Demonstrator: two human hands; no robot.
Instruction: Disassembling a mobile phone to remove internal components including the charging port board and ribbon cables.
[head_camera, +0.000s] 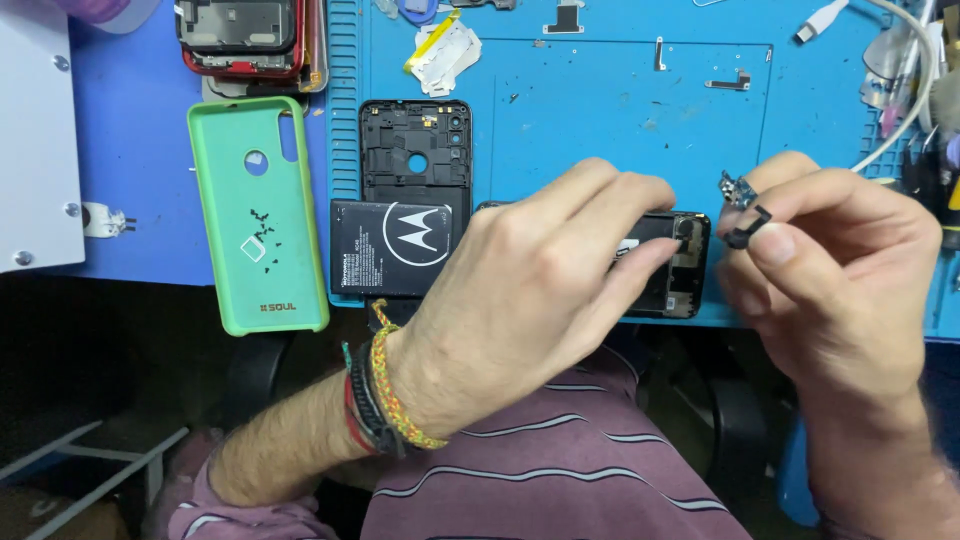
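While my left hand (540, 270) presses flat on the opened phone (672, 262), my right hand (830, 270), just right of that phone, pinches a small black part (748, 228).

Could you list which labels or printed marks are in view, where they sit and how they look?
Battery: left of the left hand, black rectangle, white round emblem, small white print.
Green case: further left, dark mark near its bottom edge.
No screens or signs.

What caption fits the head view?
Left hand steadies opened phone; right hand pinches small black part.
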